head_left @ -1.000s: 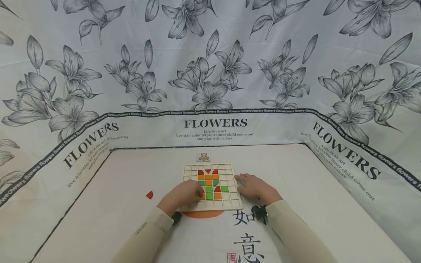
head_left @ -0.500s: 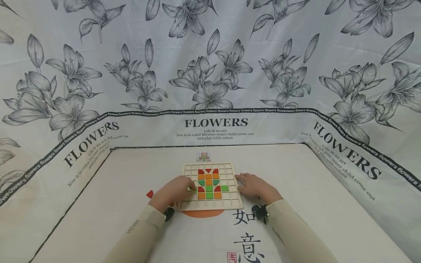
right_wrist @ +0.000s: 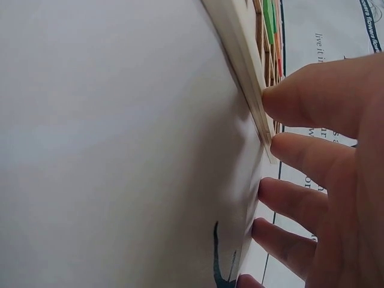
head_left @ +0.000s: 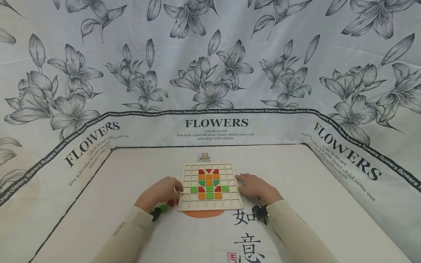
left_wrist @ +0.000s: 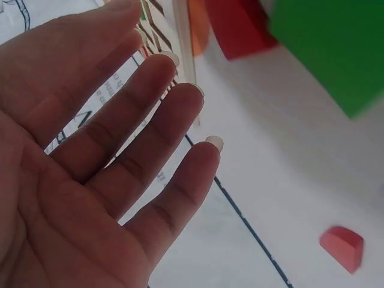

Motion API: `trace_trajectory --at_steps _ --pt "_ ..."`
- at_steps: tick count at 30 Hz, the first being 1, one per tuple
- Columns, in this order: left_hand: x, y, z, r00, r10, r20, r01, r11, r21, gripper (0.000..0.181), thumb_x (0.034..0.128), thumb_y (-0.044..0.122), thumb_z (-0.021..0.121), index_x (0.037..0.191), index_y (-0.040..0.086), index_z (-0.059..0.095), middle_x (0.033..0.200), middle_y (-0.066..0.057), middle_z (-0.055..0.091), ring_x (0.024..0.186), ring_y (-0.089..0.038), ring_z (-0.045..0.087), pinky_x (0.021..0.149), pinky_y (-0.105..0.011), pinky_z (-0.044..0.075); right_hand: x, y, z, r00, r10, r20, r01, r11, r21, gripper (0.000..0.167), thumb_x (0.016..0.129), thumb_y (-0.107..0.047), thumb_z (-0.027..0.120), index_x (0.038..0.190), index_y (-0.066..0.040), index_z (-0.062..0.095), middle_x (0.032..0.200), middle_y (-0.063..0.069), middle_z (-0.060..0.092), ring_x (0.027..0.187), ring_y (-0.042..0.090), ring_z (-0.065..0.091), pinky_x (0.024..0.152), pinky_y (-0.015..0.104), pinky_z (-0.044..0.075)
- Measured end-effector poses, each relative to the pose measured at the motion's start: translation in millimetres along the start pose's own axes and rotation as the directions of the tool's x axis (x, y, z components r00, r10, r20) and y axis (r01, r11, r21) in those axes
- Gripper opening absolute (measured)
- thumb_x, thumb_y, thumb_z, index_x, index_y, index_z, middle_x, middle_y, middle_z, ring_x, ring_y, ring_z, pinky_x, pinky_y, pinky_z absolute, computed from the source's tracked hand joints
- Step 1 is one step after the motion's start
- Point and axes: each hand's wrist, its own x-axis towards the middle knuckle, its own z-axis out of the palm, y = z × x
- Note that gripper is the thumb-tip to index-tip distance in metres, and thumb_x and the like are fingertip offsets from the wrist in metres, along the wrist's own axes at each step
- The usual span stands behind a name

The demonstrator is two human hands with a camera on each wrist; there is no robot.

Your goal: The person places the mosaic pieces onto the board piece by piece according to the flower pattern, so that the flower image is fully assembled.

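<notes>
A square wooden grid board (head_left: 231, 204) lies on the table, holding a pattern of red, orange and green pieces in its middle. At its left edge is my left hand (head_left: 162, 191), fingers loosely bent; the left wrist view shows its palm without any piece. A green square (head_left: 194, 189) sits in a cell near that hand. Below the left hand lie a loose red piece (head_left: 170, 202) and a green piece (head_left: 163, 208). On the other side, my right hand (head_left: 253, 186) touches the board's right edge with its fingertips, the fingers (right_wrist: 309, 153) spread and fairly straight.
Behind the board lies a small pattern card (head_left: 204, 156). The left wrist view shows another red rounded piece (left_wrist: 343, 247) on the white cloth. Flower-printed fabric (head_left: 217, 135) stands around the table's back and sides. An orange printed shape shows under the board's front edge.
My left hand has drawn back leftward from over the board to its left edge, uncovering the green square and the red and orange pieces. The right hand stays in place.
</notes>
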Motion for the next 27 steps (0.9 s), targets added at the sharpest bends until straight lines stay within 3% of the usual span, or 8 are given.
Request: trace_trajectory --at_steps 5,13,27 --pt "-4.3 -10.6 -2.3 0.999 -0.045 0.008 0.045 0.999 -0.009 0.015 0.0847 0.017 0.071 0.099 0.017 0.074 0.093 0.003 0.065 0.085 -0.017 0.055 0.078 -0.034 0.052 -1.2 -2 -1 1.000 -0.002 0.005 0.002 1.000 -0.003 0.057 0.094 -0.029 0.049 0.148 -0.016 0.040 0.154 0.014 0.036 0.143 0.037 0.032 0.113 0.054 0.030" --pt "-10.9 -20.8 -3.1 0.997 -0.068 0.025 0.068 0.998 -0.008 0.017 0.0794 0.018 0.077 0.096 0.017 0.074 0.095 0.002 0.065 0.086 -0.018 0.054 0.078 -0.036 0.052 -3.2 -2 -2 1.000 0.006 0.012 -0.006 1.000 0.008 0.056 0.094 -0.029 0.049 0.148 -0.016 0.040 0.154 0.014 0.036 0.143 0.037 0.031 0.113 0.054 0.029" --pt "-16.3 -23.0 0.4 0.999 -0.032 0.029 0.030 0.998 0.050 0.017 0.0812 0.013 0.074 0.098 0.015 0.074 0.090 0.001 0.062 0.085 -0.017 0.053 0.071 -0.030 0.050 -1.8 -2 0 1.000 0.011 -0.004 -0.010 1.000 0.015 0.057 0.092 -0.030 0.049 0.148 -0.017 0.041 0.154 0.013 0.036 0.143 0.037 0.032 0.113 0.055 0.030"
